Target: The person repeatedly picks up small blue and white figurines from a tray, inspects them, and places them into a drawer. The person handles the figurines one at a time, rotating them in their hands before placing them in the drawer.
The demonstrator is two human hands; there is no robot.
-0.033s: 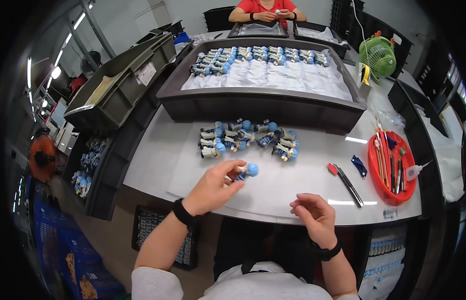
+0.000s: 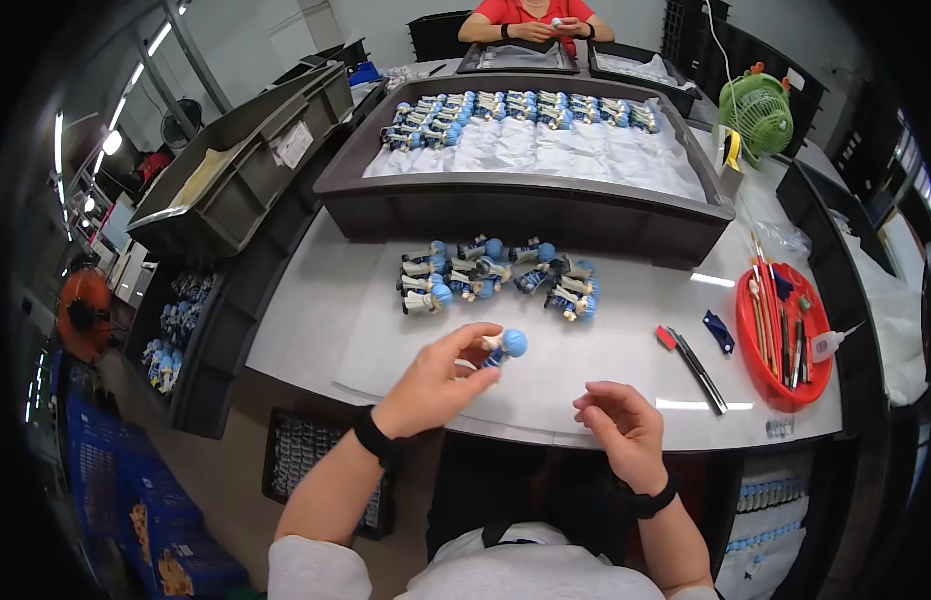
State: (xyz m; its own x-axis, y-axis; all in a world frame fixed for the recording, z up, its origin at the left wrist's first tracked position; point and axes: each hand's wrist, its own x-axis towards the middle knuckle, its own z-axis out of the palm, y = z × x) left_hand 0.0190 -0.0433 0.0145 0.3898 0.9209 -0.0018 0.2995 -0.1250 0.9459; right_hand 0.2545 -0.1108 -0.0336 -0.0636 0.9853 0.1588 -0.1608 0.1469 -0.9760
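My left hand [image 2: 438,378] pinches a small figurine [image 2: 511,346] with a light blue head and a blue body, held over the white tabletop near its front edge. Part of the figurine's body is hidden by my fingers. To its right, above the table edge, my right hand [image 2: 631,432] is empty, fingers loosely curved and apart from the thumb. Beyond my hands lies a loose group of similar blue-headed figurines [image 2: 476,282] on white sheets. Behind that group stands a large dark tray [image 2: 516,212] lined with white material, with rows of figurines along its far side.
At right are a red dish [image 2: 749,350] of brushes and pens, a black pen [image 2: 702,372] and a green fan [image 2: 762,115]. Dark crates [image 2: 226,210] flank the table at left, one with more figurines. Across the table, a person in red [image 2: 546,12] handles a small item.
My left hand has shifted slightly right with the figurine, whose body shows a little more. My right hand has moved slightly left and up.
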